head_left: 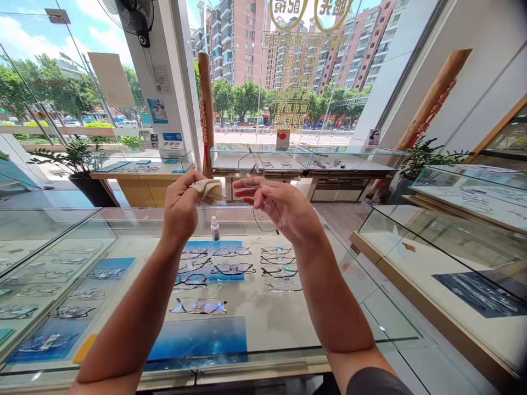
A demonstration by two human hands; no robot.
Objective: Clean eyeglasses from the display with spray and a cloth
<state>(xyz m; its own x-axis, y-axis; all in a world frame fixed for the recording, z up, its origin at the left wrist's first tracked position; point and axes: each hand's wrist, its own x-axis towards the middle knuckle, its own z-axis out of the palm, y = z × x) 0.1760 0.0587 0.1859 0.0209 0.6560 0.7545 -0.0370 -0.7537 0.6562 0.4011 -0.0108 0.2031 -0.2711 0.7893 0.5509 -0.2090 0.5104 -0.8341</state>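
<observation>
Both my hands are raised above a glass display counter [362,307]. My left hand [181,206] is closed around a beige cleaning cloth [209,190], which sticks out to the right of its fingers. My right hand [282,206] pinches a pair of thin-framed glasses [252,167] by the frame; one lens stands above the fingers and a temple arm hangs below the palm. The cloth and the glasses are a short way apart. A small white spray bottle [214,229] stands on the counter top beneath my hands.
Inside the counter lie several pairs of glasses [233,269] on white and blue panels. More glass showcases stand to the left [37,263], right [465,241] and ahead [304,156]. Potted plants [82,159] and wooden posts [206,109] stand by the windows.
</observation>
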